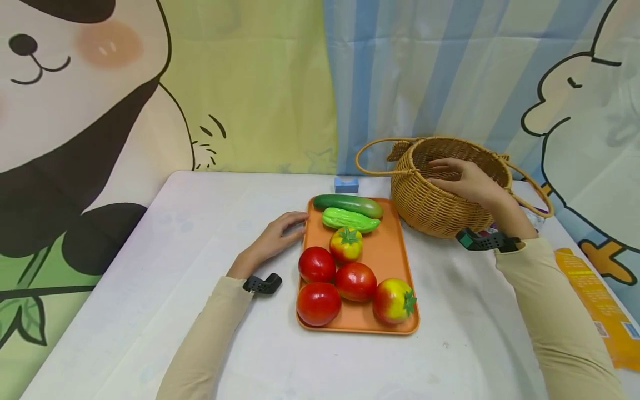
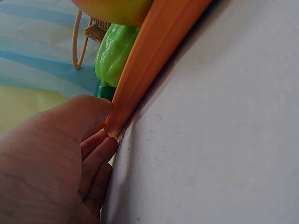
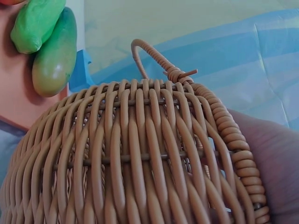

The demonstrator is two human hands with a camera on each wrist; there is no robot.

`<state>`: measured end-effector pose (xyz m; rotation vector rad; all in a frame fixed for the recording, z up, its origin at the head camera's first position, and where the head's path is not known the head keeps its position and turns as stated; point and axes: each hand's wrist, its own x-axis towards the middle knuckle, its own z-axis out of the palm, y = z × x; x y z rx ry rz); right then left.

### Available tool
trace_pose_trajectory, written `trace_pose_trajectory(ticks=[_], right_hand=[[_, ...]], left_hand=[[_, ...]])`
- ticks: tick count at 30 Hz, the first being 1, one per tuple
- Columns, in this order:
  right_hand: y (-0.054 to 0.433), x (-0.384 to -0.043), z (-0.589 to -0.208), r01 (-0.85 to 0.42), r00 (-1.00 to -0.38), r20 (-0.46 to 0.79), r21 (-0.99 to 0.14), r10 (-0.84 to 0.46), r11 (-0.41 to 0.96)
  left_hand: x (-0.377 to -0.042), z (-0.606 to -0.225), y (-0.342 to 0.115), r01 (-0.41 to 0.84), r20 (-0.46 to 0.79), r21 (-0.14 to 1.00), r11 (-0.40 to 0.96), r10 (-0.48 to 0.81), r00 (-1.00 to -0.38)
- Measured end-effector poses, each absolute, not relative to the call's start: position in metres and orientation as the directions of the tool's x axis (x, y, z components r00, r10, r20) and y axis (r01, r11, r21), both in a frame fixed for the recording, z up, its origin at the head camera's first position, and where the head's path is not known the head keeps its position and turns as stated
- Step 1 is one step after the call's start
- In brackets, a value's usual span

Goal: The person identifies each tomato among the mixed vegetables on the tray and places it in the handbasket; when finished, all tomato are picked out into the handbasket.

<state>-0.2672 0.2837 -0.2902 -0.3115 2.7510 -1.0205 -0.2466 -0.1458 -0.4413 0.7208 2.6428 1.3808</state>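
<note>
Looks forward and down from the head, closely along the tray (image 2: 152,56) from left wrist, closely at the basket (image 1: 425,205) from right; shares the tray throughout.

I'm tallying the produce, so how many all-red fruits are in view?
3 all-red fruits, grouped on the orange tray: the front-left one, the rear-left one and the right-hand one. The basket could hide more.

The red fruits (image 1: 355,281) look smooth and shiny, the tray (image 1: 382,250) looks like smooth plastic, the basket (image 1: 430,205) looks like bumpy woven cane, and the curtain (image 1: 250,83) is cloth.
</note>
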Motion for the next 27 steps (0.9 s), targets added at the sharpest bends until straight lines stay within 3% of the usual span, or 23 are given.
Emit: trace_pose_trajectory(ticks=[16,27], right_hand=[[0.283,-0.259,-0.292,-0.194,-0.958,-0.034,-0.651,-0.284,0.734],[0.285,-0.249,-0.297,-0.237,-0.967,0.119,-0.747,-0.226,0.621]], left_hand=[[-0.246,-0.441,-0.145,0.375,0.148,0.793,0.48,0.445,-0.883],[-0.247,-0.444,-0.144,0.397,0.171,0.788,0.471,0.452,-0.876]])
